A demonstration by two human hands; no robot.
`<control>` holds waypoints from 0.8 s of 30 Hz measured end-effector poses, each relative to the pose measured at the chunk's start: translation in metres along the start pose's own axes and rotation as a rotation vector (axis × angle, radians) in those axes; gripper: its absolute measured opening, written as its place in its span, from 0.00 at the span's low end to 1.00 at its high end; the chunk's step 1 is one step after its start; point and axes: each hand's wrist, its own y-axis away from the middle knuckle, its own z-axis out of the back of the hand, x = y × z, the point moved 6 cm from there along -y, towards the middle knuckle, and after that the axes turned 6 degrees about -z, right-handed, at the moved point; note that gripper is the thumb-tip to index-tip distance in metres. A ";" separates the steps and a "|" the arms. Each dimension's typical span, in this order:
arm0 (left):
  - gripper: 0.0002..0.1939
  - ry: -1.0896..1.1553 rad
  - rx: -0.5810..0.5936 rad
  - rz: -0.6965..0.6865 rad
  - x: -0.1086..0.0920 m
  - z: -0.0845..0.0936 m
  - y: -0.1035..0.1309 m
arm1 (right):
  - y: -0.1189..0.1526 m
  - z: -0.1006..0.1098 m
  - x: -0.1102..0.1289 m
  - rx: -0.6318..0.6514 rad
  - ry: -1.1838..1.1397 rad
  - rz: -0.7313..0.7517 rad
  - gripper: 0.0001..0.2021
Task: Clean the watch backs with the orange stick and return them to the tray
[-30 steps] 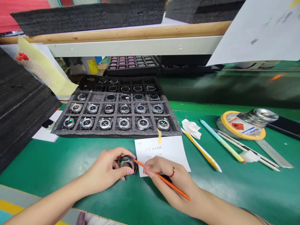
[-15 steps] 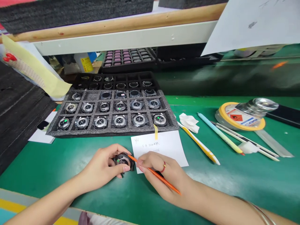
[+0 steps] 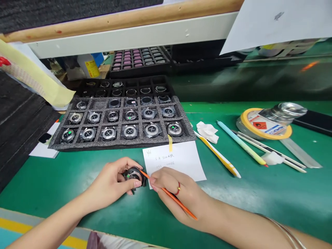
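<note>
Between the thumb and fingers of my left hand (image 3: 114,181) is a round dark watch case (image 3: 134,175), its back turned up with a small green sticker on it. My right hand (image 3: 178,197) is closed in a pen-like grip on a thin orange stick (image 3: 178,203). The stick's tip meets the right upper rim of the watch case. Beyond both hands lies a grey foam tray (image 3: 121,142) with several watch cases in its compartments. A sheet of white paper with handwriting (image 3: 181,160) lies partly under my right hand.
Right of the tray lie a crumpled tissue (image 3: 207,132), a yellow-and-white toothbrush (image 3: 220,155), a blue-yellow pen (image 3: 241,142), tweezers (image 3: 290,160), and a roll of yellow tape (image 3: 245,121) around a metal-topped bottle (image 3: 287,112). Black foam (image 3: 23,128) is stacked at left. A shelf edge (image 3: 129,36) crosses overhead.
The whole view has shifted slightly, moving the bench items a little up and left. Both hands keep their grips, and the stick's tip stays at the case's rim.
</note>
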 end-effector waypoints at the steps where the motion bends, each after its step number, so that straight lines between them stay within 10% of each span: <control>1: 0.12 -0.006 0.001 0.006 0.001 0.000 0.000 | 0.000 0.000 -0.001 -0.001 -0.001 -0.013 0.09; 24: 0.14 -0.042 -0.008 0.030 0.004 0.002 -0.001 | 0.004 0.000 -0.011 -0.057 -0.163 -0.161 0.08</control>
